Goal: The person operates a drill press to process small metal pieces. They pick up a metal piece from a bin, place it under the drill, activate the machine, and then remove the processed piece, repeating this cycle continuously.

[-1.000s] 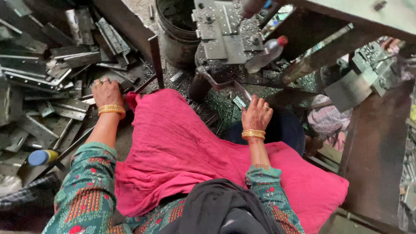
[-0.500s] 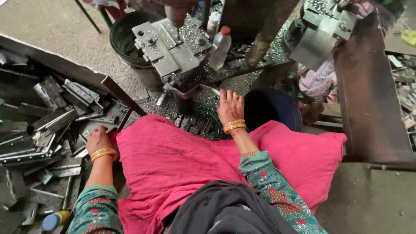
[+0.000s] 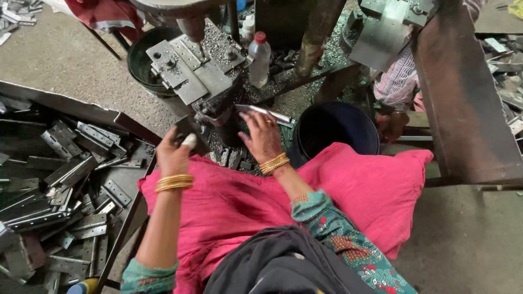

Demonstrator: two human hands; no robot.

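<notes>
Hinges [image 3: 65, 179] fill the tray [image 3: 81, 111]; black bucket [image 3: 335, 128] beside right hand [image 3: 264, 139].

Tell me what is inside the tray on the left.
The tray holds a jumbled pile of flat grey metal plates, many punched with holes. Its floor is almost wholly hidden beneath them. The left hand is raised over its near corner, apart from the pile.

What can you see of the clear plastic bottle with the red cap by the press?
The plastic bottle stands upright on the littered machine base, just right of the grey perforated metal plate. Its body is clear, looks nearly empty and smudged, with a red screw cap on top. Metal chips lie around its foot. Neither hand touches it; the right hand is nearer, lower down.
</notes>
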